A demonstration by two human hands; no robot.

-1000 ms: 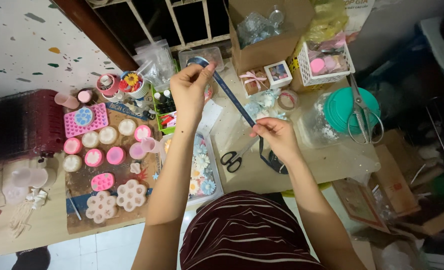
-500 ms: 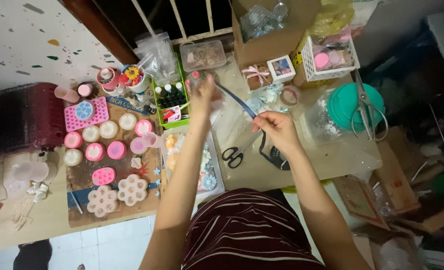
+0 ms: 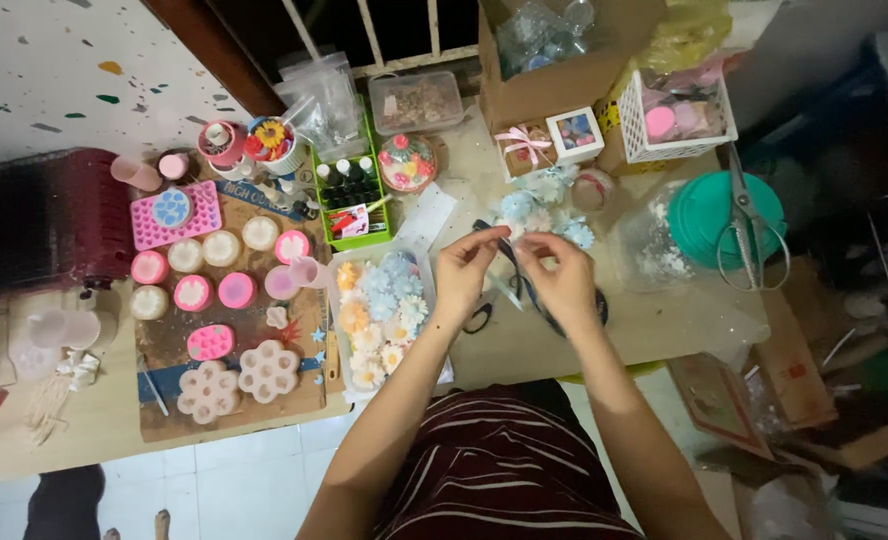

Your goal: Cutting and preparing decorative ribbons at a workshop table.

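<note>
The left hand [image 3: 461,272] and the right hand [image 3: 564,280] are meeting over the middle of the desk [image 3: 654,330]; the fingers of both are pinching narrow on a dark ribbon [image 3: 509,262] drawn short between them; the ribbon is hanging just above the desk, right of the flower tray. Judging from the layout, the work is partly done: the ribbon is in hand but showing no finished shape, and black scissors [image 3: 479,318] are lying near the left hand.

Containers: a clear tray [image 3: 336,300] left of the hands is holding blue, white and orange flower pieces; a green rack [image 3: 354,235] farther left is holding small dark bottles; a white basket [image 3: 679,150] at far right is holding pink items; a cardboard box [image 3: 564,85] at the far edge is holding clear wrapping; a brown board [image 3: 164,345] at left is carrying pink and white moulds [image 3: 209,293]; large scissors [image 3: 754,225] are resting on a teal lid [image 3: 699,215].
</note>
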